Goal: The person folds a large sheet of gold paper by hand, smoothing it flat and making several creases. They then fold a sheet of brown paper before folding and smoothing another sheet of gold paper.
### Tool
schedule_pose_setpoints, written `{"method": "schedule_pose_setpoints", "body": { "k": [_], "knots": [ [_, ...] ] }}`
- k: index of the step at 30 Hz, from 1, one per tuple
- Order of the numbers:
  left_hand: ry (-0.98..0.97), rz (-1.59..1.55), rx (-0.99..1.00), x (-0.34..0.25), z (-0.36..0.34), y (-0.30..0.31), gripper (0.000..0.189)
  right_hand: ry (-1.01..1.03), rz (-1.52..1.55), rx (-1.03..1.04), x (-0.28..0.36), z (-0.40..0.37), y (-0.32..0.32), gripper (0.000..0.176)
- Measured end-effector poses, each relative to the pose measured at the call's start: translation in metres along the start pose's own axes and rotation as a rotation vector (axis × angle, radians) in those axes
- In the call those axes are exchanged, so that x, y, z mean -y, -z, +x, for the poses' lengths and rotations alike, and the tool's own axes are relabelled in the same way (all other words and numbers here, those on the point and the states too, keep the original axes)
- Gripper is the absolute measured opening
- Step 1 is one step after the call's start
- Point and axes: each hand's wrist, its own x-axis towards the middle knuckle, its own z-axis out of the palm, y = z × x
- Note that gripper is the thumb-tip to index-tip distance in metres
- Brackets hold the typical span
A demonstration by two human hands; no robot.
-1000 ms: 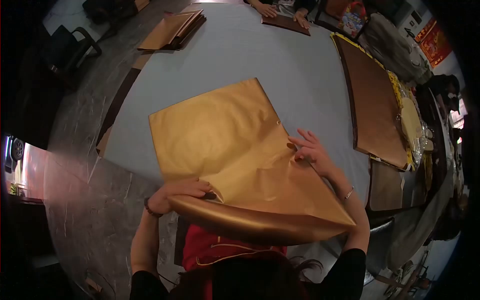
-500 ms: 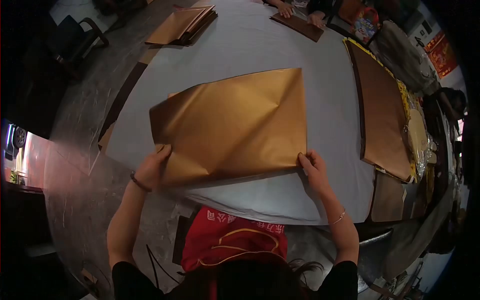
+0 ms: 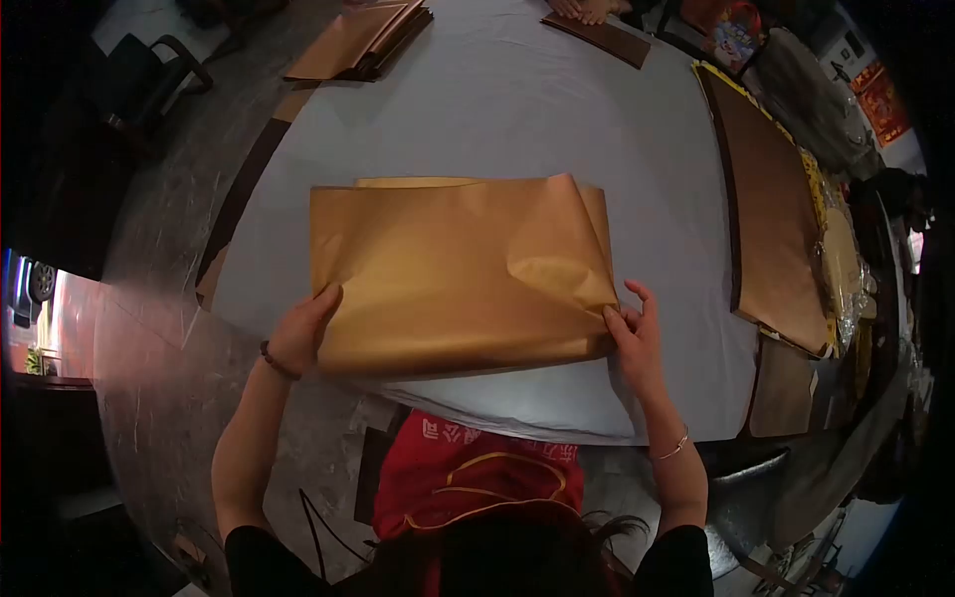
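Observation:
A large gold-brown sheet [image 3: 448, 259], folded over on itself, lies across the near part of the covered table [image 3: 497, 129]. My left hand [image 3: 308, 328] grips its left edge low down, thumb on top. At the lower right edge, my right hand [image 3: 634, 333] pinches the sheet between thumb and fingers, with one finger raised. Creases bulge on the sheet's right side, close to my right hand. Behind its top edge a second layer shows at both corners. The fingers under the sheet are hidden.
A stack of folded brown sheets [image 3: 363, 45] rests at the far left of the table. Another person's hands [image 3: 587, 10] touch a brown folded piece [image 3: 602, 42] at the far end. A brown stack [image 3: 771, 214] with yellow edging lies along the right. A chair [image 3: 139, 75] stands at the left.
The sheet has come down flatter, its upper edge dropping toward me, and its right side has creased. Both hands keep their hold. The other person's hands have moved closer together.

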Motion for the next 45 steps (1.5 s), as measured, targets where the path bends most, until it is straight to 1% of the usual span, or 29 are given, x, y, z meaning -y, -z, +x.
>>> {"method": "schedule_pose_setpoints", "body": {
  "k": [1,3,5,7,8,9,10,11,13,14,15,17,18,19,21,22,25,26,27,29,31,32,33,34,35,39,41,43,45],
  "knots": [
    [0.006,0.001,0.003,-0.002,0.000,-0.005,0.051,0.087,-0.029,-0.029,-0.002,-0.004,0.000,0.024],
    [-0.069,-0.075,-0.019,-0.010,-0.001,-0.019,0.041,0.133,-0.107,-0.046,-0.006,-0.013,-0.001,0.026],
    [-0.082,-0.042,-0.006,-0.012,0.005,-0.018,0.041,0.178,-0.184,-0.057,-0.012,-0.017,-0.001,0.028],
    [-0.095,-0.009,0.007,-0.016,0.011,-0.018,0.041,0.150,0.035,-0.080,-0.025,-0.018,0.000,0.029],
    [-0.076,0.127,-0.105,-0.019,0.013,-0.020,0.041,0.143,0.034,-0.079,-0.025,-0.018,0.001,0.029],
    [-0.056,0.263,-0.218,-0.020,0.015,-0.021,0.041,0.057,0.144,-0.066,-0.026,-0.016,0.002,0.029],
    [-0.069,0.204,-0.191,-0.018,0.020,-0.019,0.040,-0.030,0.255,-0.053,-0.024,-0.014,0.002,0.029],
    [-0.062,0.205,-0.192,-0.019,0.023,-0.018,0.040,-0.036,0.256,-0.054,-0.019,-0.017,-0.001,0.029],
    [-0.017,0.230,-0.207,-0.024,0.024,-0.024,0.039,0.009,0.156,0.033,0.001,-0.026,-0.006,0.030],
    [-0.015,0.233,-0.203,-0.026,0.023,-0.030,0.039,-0.074,0.074,0.138,0.005,-0.028,0.001,0.028],
    [-0.034,0.210,-0.229,-0.030,0.023,-0.037,0.039,-0.073,0.075,0.131,0.002,-0.030,0.005,0.028],
    [-0.054,0.191,-0.248,-0.031,0.029,-0.038,0.039,-0.118,0.124,0.276,-0.005,-0.035,0.010,0.024],
    [-0.027,0.213,-0.183,-0.029,0.035,-0.026,0.039,-0.055,-0.083,0.260,0.000,-0.039,0.012,0.020],
    [-0.002,0.235,-0.118,-0.028,0.039,-0.020,0.040,-0.052,-0.081,0.254,0.000,-0.042,0.010,0.020],
    [0.016,0.258,-0.119,-0.029,0.045,-0.015,0.040,0.200,-0.368,0.162,-0.001,-0.049,0.005,0.019],
    [0.038,0.280,-0.122,-0.031,0.048,-0.017,0.040,0.265,-0.341,0.088,-0.002,-0.053,-0.001,0.020],
    [0.065,0.404,-0.171,-0.040,0.046,-0.026,0.043,0.178,-0.425,0.023,-0.001,-0.059,-0.003,0.020],
    [0.064,0.407,-0.168,-0.041,0.048,-0.024,0.043,-0.008,-0.315,0.048,-0.009,-0.058,0.002,0.019],
    [0.084,0.393,-0.150,-0.041,0.050,-0.020,0.044,-0.009,-0.313,0.046,-0.012,-0.059,0.004,0.019],
    [0.107,0.380,-0.135,-0.039,0.050,-0.019,0.046,0.161,-0.410,0.035,-0.014,-0.062,0.005,0.016],
    [0.008,0.232,-0.178,-0.033,0.045,-0.021,0.051,0.116,-0.417,0.015,-0.016,-0.068,0.001,0.013],
    [0.007,0.234,-0.180,-0.030,0.042,-0.016,0.051,0.239,-0.481,-0.050,-0.023,-0.069,-0.002,0.012],
    [-0.057,0.211,-0.140,-0.026,0.039,-0.007,0.053,0.361,-0.542,-0.116,-0.029,-0.071,-0.004,0.011],
    [-0.121,0.189,-0.101,-0.022,0.033,-0.002,0.056,0.359,-0.504,-0.127,-0.031,-0.073,-0.005,0.010],
    [-0.186,0.186,-0.130,-0.022,0.018,-0.013,0.057,0.357,-0.499,-0.124,-0.031,-0.074,-0.005,0.010],
    [-0.198,0.275,-0.131,0.002,-0.003,0.007,0.059,0.271,-0.494,-0.155,-0.031,-0.073,-0.007,0.010],
    [-0.359,0.417,-0.254,0.013,-0.006,-0.009,0.058,0.215,-0.421,-0.156,-0.030,-0.073,-0.005,0.009],
    [-0.372,0.419,-0.276,0.016,-0.002,-0.003,0.058,0.245,-0.342,-0.175,-0.035,-0.075,-0.004,0.011],
    [-0.373,0.421,-0.290,0.016,0.003,0.000,0.058,0.100,-0.051,-0.193,-0.030,-0.080,-0.002,0.015]
  ]
}}
